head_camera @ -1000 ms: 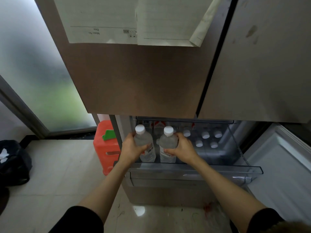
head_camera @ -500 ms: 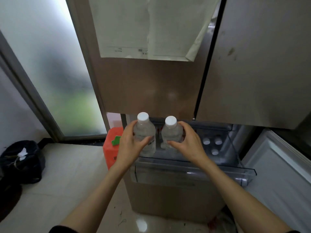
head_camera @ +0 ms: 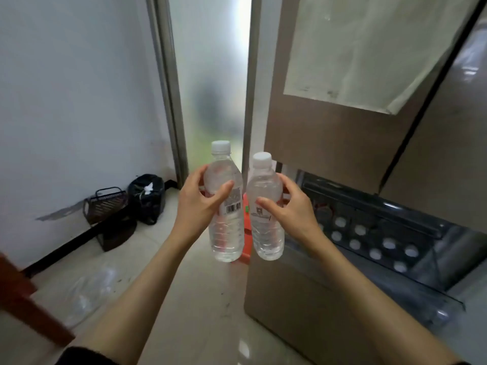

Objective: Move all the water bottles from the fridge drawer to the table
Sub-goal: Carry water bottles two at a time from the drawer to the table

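My left hand [head_camera: 200, 206] grips a clear water bottle [head_camera: 226, 233] with a white cap, held upright in the air. Beside it, my right hand [head_camera: 290, 212] grips a second clear water bottle [head_camera: 267, 233], also upright. Both bottles hang over the floor, left of the open fridge drawer [head_camera: 355, 206]. Several white-capped bottles [head_camera: 374, 243] still stand inside the drawer, at the right.
The fridge's brown doors [head_camera: 329, 138] with a taped paper rise at the right. An orange container [head_camera: 246, 233] shows behind the held bottles. A black bag [head_camera: 147, 198] and a dark basket [head_camera: 105, 204] sit by the wall. A brown wooden edge [head_camera: 23, 306] juts in at the lower left.
Both hands lifted their bottles out of the drawer and carried them left. My view swung left, so the drawer now sits at the right and the wall came into sight.
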`<state>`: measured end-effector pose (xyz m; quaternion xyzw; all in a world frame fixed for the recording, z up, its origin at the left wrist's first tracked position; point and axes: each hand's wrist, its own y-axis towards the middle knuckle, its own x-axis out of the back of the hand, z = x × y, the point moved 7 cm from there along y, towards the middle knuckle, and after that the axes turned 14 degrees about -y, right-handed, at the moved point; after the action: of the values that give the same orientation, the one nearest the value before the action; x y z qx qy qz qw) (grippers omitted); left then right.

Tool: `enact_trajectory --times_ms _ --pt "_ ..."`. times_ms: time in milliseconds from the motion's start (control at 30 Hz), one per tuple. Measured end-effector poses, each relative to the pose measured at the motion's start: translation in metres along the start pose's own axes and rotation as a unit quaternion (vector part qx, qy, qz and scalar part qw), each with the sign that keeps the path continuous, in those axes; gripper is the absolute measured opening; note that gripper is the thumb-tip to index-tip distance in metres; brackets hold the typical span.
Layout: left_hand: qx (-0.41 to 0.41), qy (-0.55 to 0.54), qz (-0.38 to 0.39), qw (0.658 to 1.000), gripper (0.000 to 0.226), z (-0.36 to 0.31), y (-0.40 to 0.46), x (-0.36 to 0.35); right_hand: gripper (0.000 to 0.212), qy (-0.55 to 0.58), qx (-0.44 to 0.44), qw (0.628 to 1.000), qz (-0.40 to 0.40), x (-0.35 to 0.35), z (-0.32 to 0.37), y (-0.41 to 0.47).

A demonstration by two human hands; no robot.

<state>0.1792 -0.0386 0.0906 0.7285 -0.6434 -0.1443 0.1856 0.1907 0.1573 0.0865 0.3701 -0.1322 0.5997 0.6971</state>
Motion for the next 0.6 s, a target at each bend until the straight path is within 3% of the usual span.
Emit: enact_trajectory --times_ms 300,600 --pt "0.057 0.081 -0.17 0.98 0.053 0.01 -0.061 0.224 0.055 0.024 0.105 0.982 0.153 -0.18 0.136 -0.012" --pt "0.113 0.213 -0.291 0.926 0.064 0.024 -0.112 0.478 0.043 0.084 0.189 0.942 0.264 -0.378 0.303 -0.041"
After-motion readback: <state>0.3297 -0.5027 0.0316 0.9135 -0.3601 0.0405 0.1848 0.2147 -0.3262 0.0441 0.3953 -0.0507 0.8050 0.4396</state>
